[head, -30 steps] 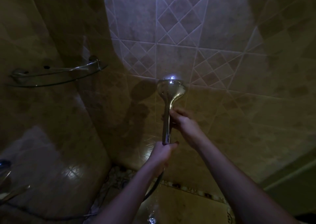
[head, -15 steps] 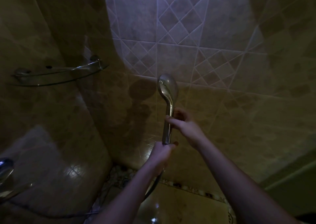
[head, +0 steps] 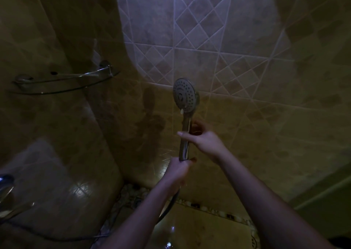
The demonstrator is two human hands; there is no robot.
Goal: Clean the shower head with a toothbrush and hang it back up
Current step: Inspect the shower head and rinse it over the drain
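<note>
We hold the shower head (head: pixel 184 95) upright before the tiled wall (head: pixel 237 40), nozzle face toward us. Left hand (head: pixel 178 170) fingers wrap the handle's base; right hand (head: pixel 206 141) fingers close around mid-handle. Hose (head: pixel 169 207) hangs below.

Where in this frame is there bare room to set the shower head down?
The glass corner shelf on the left looks bare between its brackets. The floor is crowded: the hose trails below the left hand, which grips the shower head with the right hand.
</note>
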